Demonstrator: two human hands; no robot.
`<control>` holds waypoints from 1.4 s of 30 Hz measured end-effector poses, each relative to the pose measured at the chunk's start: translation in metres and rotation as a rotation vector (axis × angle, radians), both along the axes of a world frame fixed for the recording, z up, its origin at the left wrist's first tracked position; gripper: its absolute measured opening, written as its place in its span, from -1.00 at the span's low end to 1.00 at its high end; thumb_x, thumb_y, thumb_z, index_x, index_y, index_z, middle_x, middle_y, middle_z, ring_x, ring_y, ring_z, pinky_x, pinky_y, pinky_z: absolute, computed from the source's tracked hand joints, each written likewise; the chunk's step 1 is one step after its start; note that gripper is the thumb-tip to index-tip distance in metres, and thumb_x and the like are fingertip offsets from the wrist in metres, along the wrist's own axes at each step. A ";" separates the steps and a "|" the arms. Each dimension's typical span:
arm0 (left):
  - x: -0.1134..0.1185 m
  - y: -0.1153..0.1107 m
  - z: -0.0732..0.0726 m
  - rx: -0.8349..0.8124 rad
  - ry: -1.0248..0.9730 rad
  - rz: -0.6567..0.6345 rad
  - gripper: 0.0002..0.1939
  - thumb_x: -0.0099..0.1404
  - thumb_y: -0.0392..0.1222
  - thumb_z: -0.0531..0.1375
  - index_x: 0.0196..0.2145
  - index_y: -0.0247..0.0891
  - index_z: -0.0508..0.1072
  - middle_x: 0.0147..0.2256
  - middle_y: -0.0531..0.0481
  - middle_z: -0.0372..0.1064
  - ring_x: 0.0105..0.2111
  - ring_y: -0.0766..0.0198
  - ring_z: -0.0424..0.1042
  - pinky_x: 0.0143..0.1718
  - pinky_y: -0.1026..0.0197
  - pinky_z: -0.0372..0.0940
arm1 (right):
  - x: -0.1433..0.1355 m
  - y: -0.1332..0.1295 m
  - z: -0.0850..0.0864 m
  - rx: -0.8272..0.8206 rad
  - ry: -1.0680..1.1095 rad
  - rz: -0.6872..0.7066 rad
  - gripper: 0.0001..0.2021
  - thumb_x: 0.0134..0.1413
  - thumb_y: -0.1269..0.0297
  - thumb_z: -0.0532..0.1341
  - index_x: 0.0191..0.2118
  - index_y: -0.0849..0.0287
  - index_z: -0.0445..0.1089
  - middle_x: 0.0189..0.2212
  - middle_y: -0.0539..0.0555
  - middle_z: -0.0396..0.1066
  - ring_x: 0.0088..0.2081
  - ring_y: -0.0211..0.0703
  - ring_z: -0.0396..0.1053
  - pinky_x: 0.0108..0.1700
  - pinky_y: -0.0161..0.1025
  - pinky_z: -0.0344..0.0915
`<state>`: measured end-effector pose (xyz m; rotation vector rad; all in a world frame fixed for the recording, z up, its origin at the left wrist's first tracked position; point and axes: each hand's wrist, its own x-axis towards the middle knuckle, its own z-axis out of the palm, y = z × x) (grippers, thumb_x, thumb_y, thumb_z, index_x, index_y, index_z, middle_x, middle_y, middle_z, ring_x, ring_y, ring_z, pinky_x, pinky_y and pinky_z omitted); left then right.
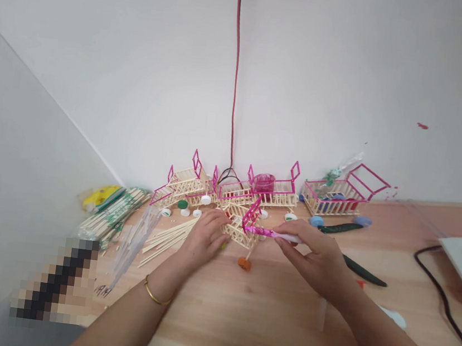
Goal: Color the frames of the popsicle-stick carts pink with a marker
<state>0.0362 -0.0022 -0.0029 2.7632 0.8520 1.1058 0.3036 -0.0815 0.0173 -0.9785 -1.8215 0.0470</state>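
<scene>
Head view, and the left hand (205,234) has fingers and thumb clamped on the left end of a small wooden-stick cart (238,234), which sits between the two hands, just above the tabletop's (212,322) near stretch. An orange wheel (244,264) juts out on the near side! Over to the right hand (309,250): thumb and fingers pinched together on the white handle of a paintbrush (263,232), its magenta-coated end pointing left, right at the cart's magenta upright frame (252,215). Behind, by the wall, a magenta-stained cup (264,184) stands among more stick carts (188,182).
</scene>
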 end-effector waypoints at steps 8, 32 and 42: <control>0.000 0.000 0.001 0.003 0.000 -0.012 -0.71 0.33 -0.22 0.17 0.01 -0.23 0.38 -0.06 -0.17 0.40 0.04 0.09 0.32 0.08 -0.07 0.27 | -0.001 0.001 0.000 0.033 0.005 0.007 -0.87 0.19 0.35 0.20 -0.15 0.09 0.42 -0.28 0.07 0.52 -0.25 -0.17 0.48 -0.25 -0.29 0.40; -0.001 -0.001 0.001 0.024 0.002 -0.010 -0.71 0.32 -0.22 0.19 0.00 -0.23 0.38 -0.05 -0.17 0.41 0.04 0.09 0.32 0.09 -0.06 0.27 | 0.002 0.004 -0.003 0.028 0.019 -0.129 -0.85 0.22 0.29 0.18 -0.14 0.10 0.45 -0.27 0.08 0.54 -0.25 -0.14 0.49 -0.29 -0.28 0.39; 0.000 -0.001 0.002 0.032 0.000 -0.012 -0.72 0.32 -0.23 0.18 -0.01 -0.24 0.39 -0.05 -0.19 0.41 0.04 0.08 0.34 0.08 -0.08 0.29 | 0.007 0.010 -0.007 0.035 0.073 -0.247 -0.85 0.21 0.30 0.19 -0.13 0.10 0.46 -0.27 0.06 0.54 -0.26 -0.16 0.49 -0.27 -0.29 0.37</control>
